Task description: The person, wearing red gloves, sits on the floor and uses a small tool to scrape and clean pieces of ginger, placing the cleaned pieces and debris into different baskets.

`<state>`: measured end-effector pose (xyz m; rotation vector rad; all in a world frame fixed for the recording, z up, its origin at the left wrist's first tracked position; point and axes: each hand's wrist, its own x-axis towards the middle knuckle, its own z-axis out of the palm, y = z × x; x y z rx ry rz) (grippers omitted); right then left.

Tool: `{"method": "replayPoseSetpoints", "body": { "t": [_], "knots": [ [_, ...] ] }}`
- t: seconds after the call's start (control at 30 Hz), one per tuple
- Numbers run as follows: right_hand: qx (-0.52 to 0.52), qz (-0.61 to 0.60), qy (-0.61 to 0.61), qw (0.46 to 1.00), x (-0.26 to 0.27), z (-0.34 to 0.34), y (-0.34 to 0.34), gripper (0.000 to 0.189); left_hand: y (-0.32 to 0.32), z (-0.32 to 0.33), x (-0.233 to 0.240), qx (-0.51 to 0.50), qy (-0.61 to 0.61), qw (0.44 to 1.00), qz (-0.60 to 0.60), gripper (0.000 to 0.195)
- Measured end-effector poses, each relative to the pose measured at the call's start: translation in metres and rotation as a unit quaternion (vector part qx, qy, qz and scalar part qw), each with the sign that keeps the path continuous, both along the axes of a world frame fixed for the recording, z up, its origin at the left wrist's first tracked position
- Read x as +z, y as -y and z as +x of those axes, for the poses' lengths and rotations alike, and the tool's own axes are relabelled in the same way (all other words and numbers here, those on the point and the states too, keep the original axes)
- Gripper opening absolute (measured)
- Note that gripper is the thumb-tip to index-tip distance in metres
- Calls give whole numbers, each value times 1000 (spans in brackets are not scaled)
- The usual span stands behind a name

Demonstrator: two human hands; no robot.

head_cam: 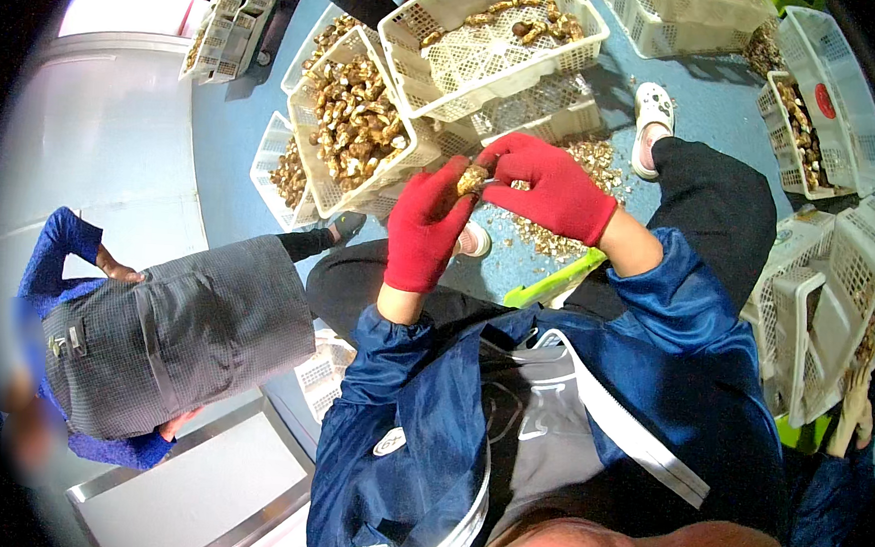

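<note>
My left hand (429, 224), in a red knit glove, grips a brown mushroom (472, 179) with a scaly stem between thumb and fingers. My right hand (552, 186), gloved in red too, has its fingertips bent close against the mushroom's right side. Whether those fingers pinch the mushroom or a small tool is hidden. Just beyond my left hand stands a white plastic crate (408, 132) heaped with mushrooms (357, 118). A larger perforated crate (487, 81), ahead of my hands, holds a sparse row of mushrooms (550, 28). Pale trimmings (552, 239) lie scattered on the floor under my right hand.
At left stands a person in a dark checked apron (201, 334). Stacked crates (819, 297) crowd the right side, where another person's gloved hand (855, 408) shows. A wheeled crate rack (234, 28) stands far left. A green plastic edge (557, 277) lies between my legs.
</note>
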<state>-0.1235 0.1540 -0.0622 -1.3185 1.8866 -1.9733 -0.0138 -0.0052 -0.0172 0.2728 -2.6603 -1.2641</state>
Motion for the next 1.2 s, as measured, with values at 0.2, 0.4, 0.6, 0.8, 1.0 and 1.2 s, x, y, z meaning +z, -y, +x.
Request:
{"method": "replayPoseSetpoints", "body": {
  "t": [0.2,0.4,0.6,0.8,1.0,1.2],
  "knots": [
    [57,118,214,968,5,-13,-11,23,-1,-9,1,-38,-29,993,-108,45],
    [-22,115,51,992,-3,-13,-4,19,5,-19,-4,-78,-70,977,-186,44],
    [-3,101,109,989,2,-13,-2,25,6,-18,-6,-68,-74,977,-189,39],
    [107,155,334,923,-4,-25,-2,23,8,-17,-8,-85,-91,968,-219,39],
    [85,96,215,968,-8,-17,4,26,6,-11,-9,-37,-50,990,-128,43],
    [89,42,99,990,-11,-23,3,22,10,-5,-10,35,140,965,220,36]
  ]
}}
